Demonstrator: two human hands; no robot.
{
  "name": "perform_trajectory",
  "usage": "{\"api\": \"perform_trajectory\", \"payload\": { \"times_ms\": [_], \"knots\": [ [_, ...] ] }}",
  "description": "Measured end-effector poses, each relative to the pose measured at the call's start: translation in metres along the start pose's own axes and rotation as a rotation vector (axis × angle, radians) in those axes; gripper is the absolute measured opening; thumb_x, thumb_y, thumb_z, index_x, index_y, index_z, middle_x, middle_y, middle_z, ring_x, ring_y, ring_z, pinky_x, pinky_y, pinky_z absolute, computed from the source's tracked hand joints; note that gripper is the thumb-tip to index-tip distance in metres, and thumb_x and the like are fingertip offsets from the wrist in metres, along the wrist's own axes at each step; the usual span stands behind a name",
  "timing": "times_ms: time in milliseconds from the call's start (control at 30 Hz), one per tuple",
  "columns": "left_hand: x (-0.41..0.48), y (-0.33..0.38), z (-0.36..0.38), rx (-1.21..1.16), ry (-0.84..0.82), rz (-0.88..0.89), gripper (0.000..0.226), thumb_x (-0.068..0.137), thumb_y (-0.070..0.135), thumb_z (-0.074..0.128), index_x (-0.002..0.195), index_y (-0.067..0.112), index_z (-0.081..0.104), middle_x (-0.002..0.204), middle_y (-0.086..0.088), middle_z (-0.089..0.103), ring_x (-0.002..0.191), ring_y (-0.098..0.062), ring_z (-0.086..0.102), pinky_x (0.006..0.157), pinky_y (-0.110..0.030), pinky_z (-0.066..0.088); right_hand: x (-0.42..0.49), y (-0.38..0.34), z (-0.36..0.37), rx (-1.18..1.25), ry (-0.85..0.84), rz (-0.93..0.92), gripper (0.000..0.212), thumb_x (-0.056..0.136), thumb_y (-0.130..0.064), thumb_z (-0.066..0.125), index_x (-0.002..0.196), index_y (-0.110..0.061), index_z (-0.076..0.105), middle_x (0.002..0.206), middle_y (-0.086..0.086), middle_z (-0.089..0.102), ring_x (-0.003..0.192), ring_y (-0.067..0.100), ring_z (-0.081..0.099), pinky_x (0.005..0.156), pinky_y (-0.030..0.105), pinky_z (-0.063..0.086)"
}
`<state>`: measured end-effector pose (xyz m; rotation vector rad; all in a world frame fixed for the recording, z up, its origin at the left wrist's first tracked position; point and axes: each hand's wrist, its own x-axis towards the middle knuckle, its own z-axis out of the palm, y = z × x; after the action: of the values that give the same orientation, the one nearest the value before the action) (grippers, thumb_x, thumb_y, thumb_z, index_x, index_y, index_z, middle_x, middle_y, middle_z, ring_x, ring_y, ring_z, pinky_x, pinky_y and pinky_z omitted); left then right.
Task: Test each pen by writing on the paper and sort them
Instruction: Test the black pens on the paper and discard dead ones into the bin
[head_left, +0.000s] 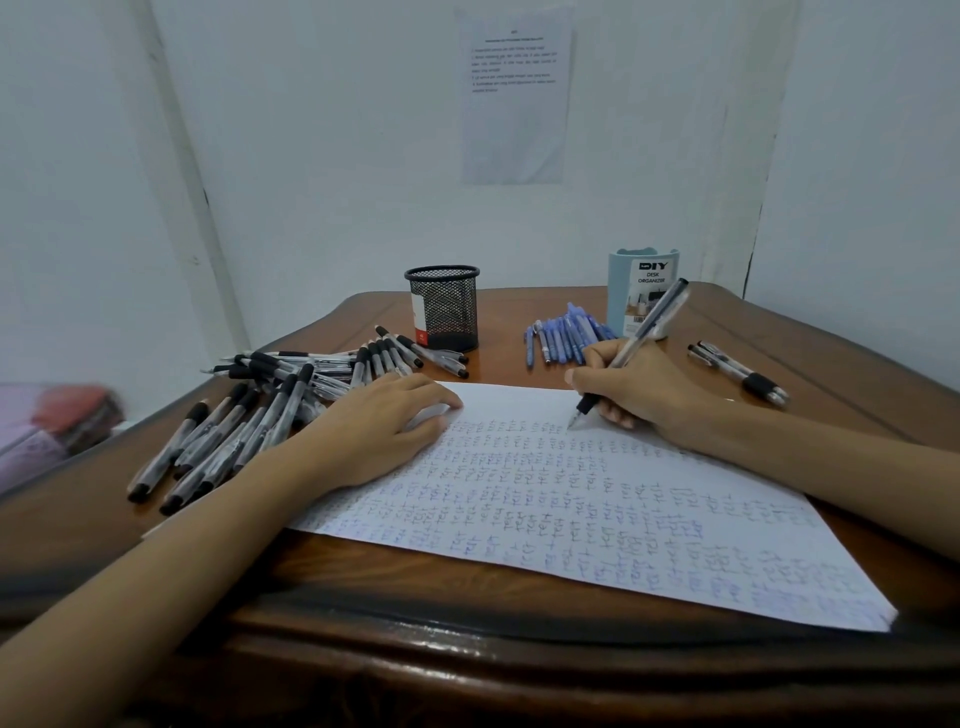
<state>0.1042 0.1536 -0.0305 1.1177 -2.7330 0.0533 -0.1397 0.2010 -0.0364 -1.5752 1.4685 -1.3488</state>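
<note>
A white sheet of paper (597, 499) covered in rows of small ink marks lies across the wooden table. My right hand (639, 387) grips a black-tipped clear pen (641, 332), its tip touching the paper near the far edge. My left hand (384, 426) rests flat on the paper's left part, fingers relaxed. A large heap of black-capped pens (249, 415) lies left of the paper. Several blue pens (566, 338) lie in a row beyond the paper. Two black pens (737, 371) lie apart at the right.
A black mesh pen cup (444, 306) stands at the back centre. A light blue desk organizer (641, 291) stands at the back right, behind the held pen. The table (415, 613) has a raised front edge. A printed sheet (514, 93) hangs on the wall.
</note>
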Motion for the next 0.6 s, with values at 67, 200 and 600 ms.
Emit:
{"api": "perform_trajectory", "payload": {
  "times_ms": [67, 200, 600],
  "knots": [
    [0.0005, 0.0, 0.0004, 0.003, 0.002, 0.0, 0.037, 0.099, 0.038, 0.032, 0.134, 0.031, 0.042, 0.142, 0.012, 0.039, 0.129, -0.006, 0.033, 0.108, -0.026, 0.024, 0.0005, 0.0, -0.0003, -0.007, -0.004, 0.002, 0.042, 0.086, 0.0, 0.061, 0.053, -0.01, 0.036, 0.036, 0.001, 0.041, 0.03, 0.008, 0.038, 0.032, 0.016, 0.029],
    [0.0007, -0.0014, 0.0011, 0.004, 0.01, 0.002, 0.037, 0.098, 0.038, 0.032, 0.134, 0.032, 0.043, 0.142, 0.012, 0.04, 0.129, -0.006, 0.034, 0.107, -0.026, 0.026, 0.001, -0.0004, 0.0001, -0.018, -0.018, 0.01, 0.042, 0.086, -0.001, 0.061, 0.053, -0.01, 0.036, 0.036, 0.0, 0.041, 0.031, 0.007, 0.039, 0.032, 0.015, 0.03],
    [0.0012, -0.0029, 0.0022, -0.004, 0.017, 0.002, 0.037, 0.098, 0.038, 0.033, 0.133, 0.031, 0.044, 0.14, 0.01, 0.041, 0.127, -0.008, 0.036, 0.108, -0.031, 0.031, 0.0015, -0.0008, -0.0007, -0.045, 0.019, -0.002, 0.044, 0.084, 0.005, 0.056, 0.051, -0.012, 0.032, 0.035, -0.001, 0.035, 0.03, 0.006, 0.036, 0.031, 0.015, 0.026]
  ]
}}
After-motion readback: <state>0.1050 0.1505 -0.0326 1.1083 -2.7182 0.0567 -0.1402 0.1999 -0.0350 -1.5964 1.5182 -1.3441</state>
